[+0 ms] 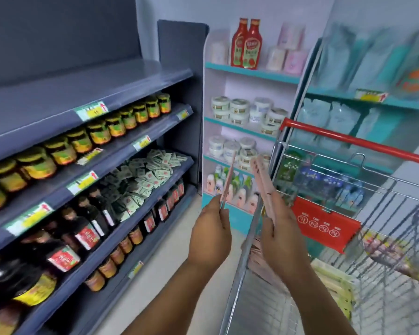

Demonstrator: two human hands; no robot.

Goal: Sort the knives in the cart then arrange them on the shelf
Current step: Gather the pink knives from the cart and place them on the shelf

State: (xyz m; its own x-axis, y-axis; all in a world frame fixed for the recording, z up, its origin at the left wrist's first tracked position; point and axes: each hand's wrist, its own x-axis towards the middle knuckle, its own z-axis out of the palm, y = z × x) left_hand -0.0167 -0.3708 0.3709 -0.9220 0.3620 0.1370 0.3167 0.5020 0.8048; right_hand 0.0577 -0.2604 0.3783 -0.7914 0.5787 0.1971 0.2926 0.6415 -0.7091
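My left hand (212, 234) pinches one flat pink knife pack (228, 182) by its lower end, so the pack stands upright. My right hand (279, 234) grips a small stack of the same pink knife packs (264, 182), also held upright, just over the left rim of the cart. The wire shopping cart (247, 269) with a red handle (356, 141) stands at the right. More pink packs (257, 259) lie inside it, partly hidden by my right hand. The bare grey top shelf (82, 90) is at the left.
Grey shelves on the left carry jars (99, 131), sachets (143, 175) and dark bottles (82, 228). A white and teal rack (249, 71) ahead holds ketchup bottles, tubs and lotions. Teal shelving with bags is behind the cart. Yellow packs (334, 281) lie in the cart.
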